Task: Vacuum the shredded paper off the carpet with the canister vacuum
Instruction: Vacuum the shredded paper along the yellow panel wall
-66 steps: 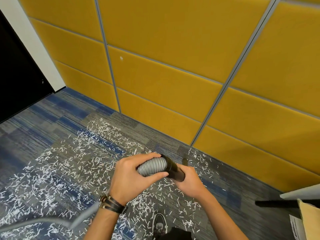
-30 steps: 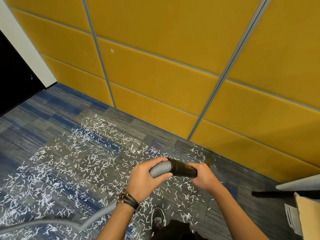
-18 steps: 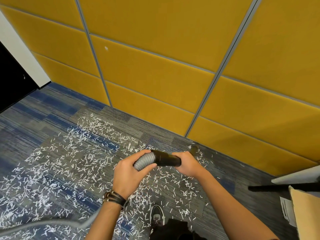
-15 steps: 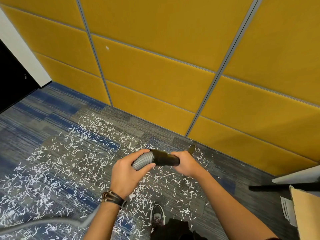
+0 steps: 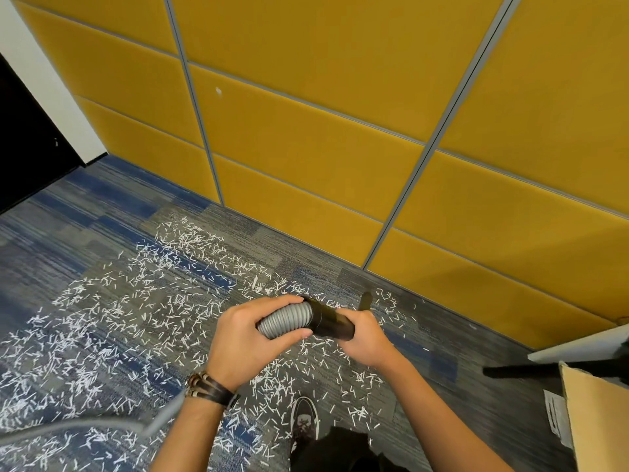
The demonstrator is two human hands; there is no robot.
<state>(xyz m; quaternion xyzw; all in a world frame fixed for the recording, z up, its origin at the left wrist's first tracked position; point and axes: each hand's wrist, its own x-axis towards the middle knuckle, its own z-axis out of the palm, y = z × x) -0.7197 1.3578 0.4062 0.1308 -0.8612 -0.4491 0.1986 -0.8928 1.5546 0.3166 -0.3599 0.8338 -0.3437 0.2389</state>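
Gripping the grey ribbed hose [image 5: 286, 322], the left hand [image 5: 238, 340] curls round it just behind the black cuff [image 5: 327, 322] — the right hand [image 5: 367, 343] clasps the cuff's other end. White shredded paper [image 5: 136, 318] lies scattered over the carpet [image 5: 68, 233], under both hands and toward its left edge. A cardboard box [image 5: 599, 424] stands at the right edge — its inside is hidden.

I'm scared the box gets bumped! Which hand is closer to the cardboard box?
Right. The right hand, gripping the black tube, sits on the side toward the cardboard box; the left hand, gripping the grey hose, is beyond it, farther away.
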